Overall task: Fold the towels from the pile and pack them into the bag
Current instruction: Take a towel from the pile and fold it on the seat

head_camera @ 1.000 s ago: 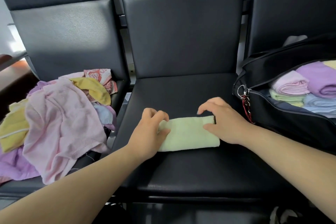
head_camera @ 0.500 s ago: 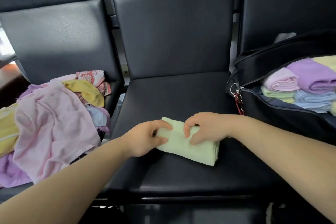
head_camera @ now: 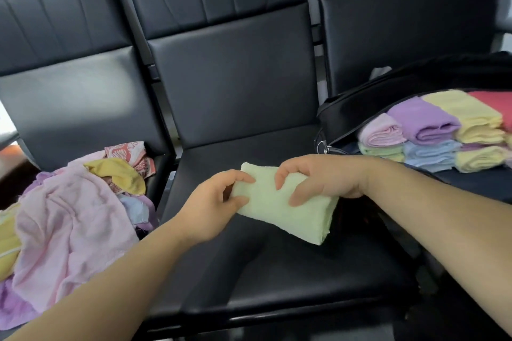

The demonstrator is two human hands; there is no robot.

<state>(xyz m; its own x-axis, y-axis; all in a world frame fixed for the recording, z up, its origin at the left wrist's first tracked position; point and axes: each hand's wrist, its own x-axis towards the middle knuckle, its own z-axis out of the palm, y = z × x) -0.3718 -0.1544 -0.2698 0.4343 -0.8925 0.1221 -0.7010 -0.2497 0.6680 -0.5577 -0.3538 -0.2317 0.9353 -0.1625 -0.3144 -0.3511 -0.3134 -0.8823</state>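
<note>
**Folded green towel in hand, bag part-filled**

At centre frame both hands clamp the folded pale-green towel [head_camera: 277, 210]. The left hand [head_camera: 213, 202] pinches its left end and the right hand [head_camera: 318, 180] curls over its top edge. The towel tilts down to the right and appears to be held just above the middle chair seat [head_camera: 277, 279].

At right, the open black bag [head_camera: 360, 108] already holds two layers of folded towels [head_camera: 432, 133] in pink, purple, yellow, blue and green. This towel looks ready to go in next.

Much is left to do: the unfolded pile [head_camera: 69, 216] at lower left holds pink, yellow, purple and patterned cloths.

The bag's right side runs off frame, so its remaining room cannot be judged. The pile's lower left is cut off, and the towel count is unclear.
</note>
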